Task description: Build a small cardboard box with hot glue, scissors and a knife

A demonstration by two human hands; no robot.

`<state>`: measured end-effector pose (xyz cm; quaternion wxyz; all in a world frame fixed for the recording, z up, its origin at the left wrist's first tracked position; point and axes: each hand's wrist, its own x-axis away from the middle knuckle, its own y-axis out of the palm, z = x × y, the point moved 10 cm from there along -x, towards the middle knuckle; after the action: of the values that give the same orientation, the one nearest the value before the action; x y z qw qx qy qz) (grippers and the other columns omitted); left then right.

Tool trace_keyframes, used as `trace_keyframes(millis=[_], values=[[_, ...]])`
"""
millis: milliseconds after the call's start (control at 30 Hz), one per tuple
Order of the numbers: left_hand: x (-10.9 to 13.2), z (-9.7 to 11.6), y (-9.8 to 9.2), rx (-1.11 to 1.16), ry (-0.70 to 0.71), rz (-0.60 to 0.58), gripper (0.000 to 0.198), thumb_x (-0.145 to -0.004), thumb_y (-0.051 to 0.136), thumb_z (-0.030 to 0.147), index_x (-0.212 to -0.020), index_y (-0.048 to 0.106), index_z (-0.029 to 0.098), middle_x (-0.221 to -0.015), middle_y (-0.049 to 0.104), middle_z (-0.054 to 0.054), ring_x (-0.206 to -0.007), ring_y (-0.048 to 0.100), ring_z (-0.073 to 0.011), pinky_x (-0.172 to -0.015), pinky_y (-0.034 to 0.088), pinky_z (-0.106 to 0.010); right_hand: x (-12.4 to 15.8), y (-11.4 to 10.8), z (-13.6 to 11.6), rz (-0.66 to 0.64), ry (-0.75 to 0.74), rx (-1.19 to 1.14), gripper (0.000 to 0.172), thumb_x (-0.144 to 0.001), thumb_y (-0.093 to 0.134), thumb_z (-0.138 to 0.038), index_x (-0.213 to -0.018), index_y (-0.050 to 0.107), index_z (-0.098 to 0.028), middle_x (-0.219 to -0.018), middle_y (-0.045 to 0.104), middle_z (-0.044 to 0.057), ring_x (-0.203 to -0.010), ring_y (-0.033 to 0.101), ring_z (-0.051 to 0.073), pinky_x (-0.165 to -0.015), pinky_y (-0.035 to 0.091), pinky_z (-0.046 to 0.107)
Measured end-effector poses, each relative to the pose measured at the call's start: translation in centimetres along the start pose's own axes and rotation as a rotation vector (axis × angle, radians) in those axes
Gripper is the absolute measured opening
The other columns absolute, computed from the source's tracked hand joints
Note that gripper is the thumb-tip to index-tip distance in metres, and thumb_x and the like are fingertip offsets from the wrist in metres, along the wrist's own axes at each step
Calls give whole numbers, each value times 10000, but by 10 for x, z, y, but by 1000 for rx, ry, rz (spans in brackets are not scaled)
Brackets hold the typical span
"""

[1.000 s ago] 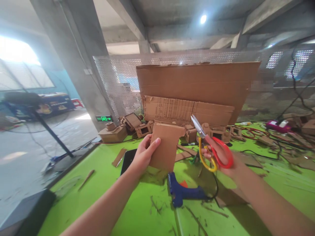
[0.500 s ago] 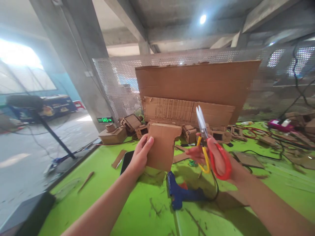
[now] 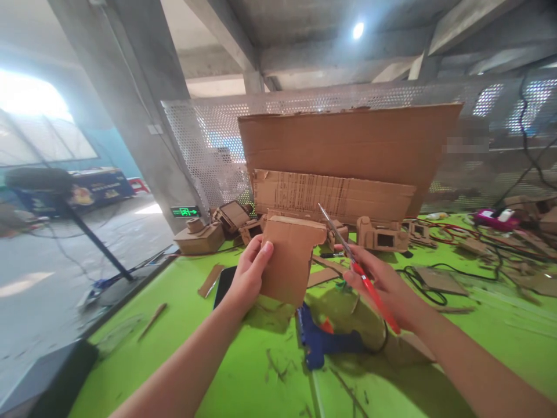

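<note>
A partly cut cardboard piece point(image 3: 285, 261) stands raised above a green worktable point(image 3: 235, 371), gripped at its left edge by a left hand point(image 3: 249, 267), thumb on the near face and fingers behind. To the right, a right hand point(image 3: 383, 278), half closed, holds red-handled scissors point(image 3: 369, 289) turned edge-on, their blades pointing far and left beside the card's upper right corner; whether the blades are parted or touch the card cannot be told from this angle. The card's right side steps inward below a jutting corner, suggesting that trimming is the step in hand, paused between cuts. A further cut would likely call for turning the scissors flat, parting the blades and meeting that stepped edge while the left hand steadies the card. A blue glue gun point(image 3: 312, 339) lies on the near side, below the card; cardboard models point(image 3: 383, 235) line the far side.
</note>
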<state>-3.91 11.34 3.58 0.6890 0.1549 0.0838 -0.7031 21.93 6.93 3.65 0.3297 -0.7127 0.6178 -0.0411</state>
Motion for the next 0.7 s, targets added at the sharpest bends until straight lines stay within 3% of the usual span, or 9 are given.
trace_keyframes(millis=[400,600,700], values=[[0,-2,9,29,-65,-65,514,-808,743,639,-1116,689,231,-1061,763,-43,-973,686,-263,-798,528,-302,-5,-10,1,9,-40,166,449,-970,612,-457,-1366,672,-255,-1294,741,94,-1175,690,324,-994,543,419],[0,-6,11,64,-88,-98,479,-831,742,611,-1143,697,249,-1086,772,-45,-981,700,-248,-808,537,-292,-3,-20,13,50,54,304,394,-906,622,-403,-1226,751,-213,-928,818,59,-766,747,265,-658,574,317],[-1,-12,7,62,-116,-71,532,-807,753,635,-1175,720,253,-1080,783,-51,-974,713,-266,-815,552,-313,-2,-24,18,83,69,343,370,-889,631,-393,-1180,769,-211,-800,802,47,-648,720,246,-571,542,296]])
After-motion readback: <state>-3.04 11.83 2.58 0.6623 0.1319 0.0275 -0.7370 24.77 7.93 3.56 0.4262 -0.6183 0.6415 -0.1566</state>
